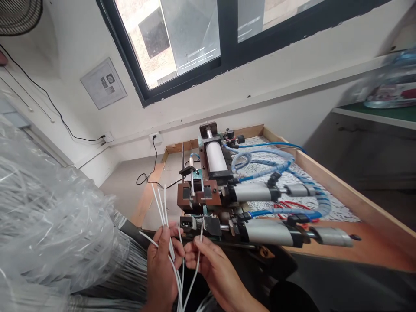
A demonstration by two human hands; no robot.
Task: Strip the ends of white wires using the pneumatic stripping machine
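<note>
Below the window (pixel 195 39), a pneumatic machine (pixel 208 190) stands on the desk (pixel 341 242). The step looks like feeding single wires. The left hand (pixel 162 260) has its fingers closed round several white wires (pixel 165 208); the right hand (pixel 214 264) pinches one white wire (pixel 201 232) at the machine's near side.

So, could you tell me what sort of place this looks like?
Probably a small workshop for wire or cable work: pneumatic cylinders with blue air hoses, white wires in both hands, and plastic-wrapped bundles alongside.
</note>
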